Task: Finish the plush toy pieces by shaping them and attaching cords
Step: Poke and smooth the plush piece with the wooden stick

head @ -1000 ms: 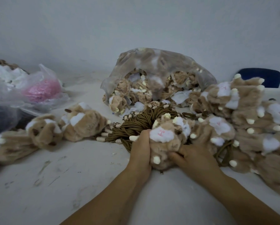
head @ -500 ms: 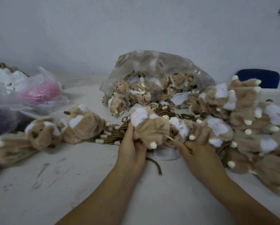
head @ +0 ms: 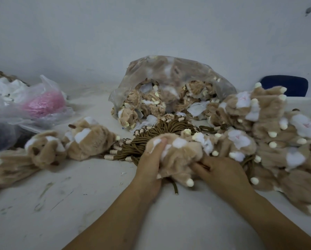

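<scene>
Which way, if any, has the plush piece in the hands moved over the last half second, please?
Yes: the plush piece has come down towards the person, away from the clear plastic bag behind it.

No legible text; faint pink marks on white plush patches (head: 238, 138) unreadable.

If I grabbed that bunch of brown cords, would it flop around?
Probably floppy: the brown cords lie in loose curves and loops. Likely light too, since each looks thin. They'd probably tangle, because they lie bunched together and their ribbed beige ends could snag.
</scene>
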The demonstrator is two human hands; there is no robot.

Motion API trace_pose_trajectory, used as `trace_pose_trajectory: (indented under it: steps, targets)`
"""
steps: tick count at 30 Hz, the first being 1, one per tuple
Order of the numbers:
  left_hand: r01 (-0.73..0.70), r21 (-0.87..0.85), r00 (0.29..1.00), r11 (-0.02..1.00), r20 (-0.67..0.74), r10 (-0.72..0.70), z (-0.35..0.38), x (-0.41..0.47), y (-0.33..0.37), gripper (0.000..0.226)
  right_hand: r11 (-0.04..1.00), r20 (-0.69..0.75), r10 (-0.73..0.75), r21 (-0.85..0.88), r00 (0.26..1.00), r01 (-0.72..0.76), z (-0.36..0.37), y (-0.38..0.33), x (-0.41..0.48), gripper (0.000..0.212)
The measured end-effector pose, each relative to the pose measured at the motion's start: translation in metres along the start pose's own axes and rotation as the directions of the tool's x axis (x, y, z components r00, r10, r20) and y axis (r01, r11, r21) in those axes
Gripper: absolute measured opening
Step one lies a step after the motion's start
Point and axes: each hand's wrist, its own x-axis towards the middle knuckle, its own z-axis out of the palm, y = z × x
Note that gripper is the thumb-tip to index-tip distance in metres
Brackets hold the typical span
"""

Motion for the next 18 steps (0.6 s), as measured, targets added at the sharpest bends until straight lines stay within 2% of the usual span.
trace_pose_trajectory:
  steps: [2,5,9,12,15,18]
  targets:
    - [-0.064,-0.105,0.997,0.992,-0.054,0.058,-0.0036,0.0028,0.0025,0.046,1.0,-0.035,0.022,-0.003,0.999,-0.022,0.0007,-0.0008,-0.0006,0.073]
    - [-0.122,-0.156,0.992,0.98,-0.036,0.118,-0.008,0.0034,0.0059,0.046,0.987,-0.044,0.103,0.129,0.994,-0.097,-0.0001,0.0024,-0.0032,0.064]
    - [-0.134,-0.053,0.991,0.99,-0.006,0.134,-0.0022,0.0011,0.0014,0.056,0.971,-0.052,0.096,0.226,0.994,-0.082,-0.0001,0.0008,-0.0029,0.059]
    - [-0.088,-0.016,0.996,0.996,0.003,0.088,-0.001,0.0008,0.0001,0.044,0.959,-0.085,0.075,0.28,0.994,-0.049,-0.0001,-0.0018,-0.0032,0.055]
    - [-0.026,0.053,0.999,0.998,-0.029,0.027,-0.0006,-0.0004,-0.0003,0.049,0.961,-0.11,0.06,0.275,0.992,-0.027,-0.0002,-0.0034,-0.0043,0.049]
    - [-0.057,0.14,0.994,0.988,-0.081,0.069,-0.0012,-0.0004,-0.001,0.035,0.963,-0.1,0.06,0.267,0.993,-0.031,0.0004,-0.0021,-0.0047,0.048]
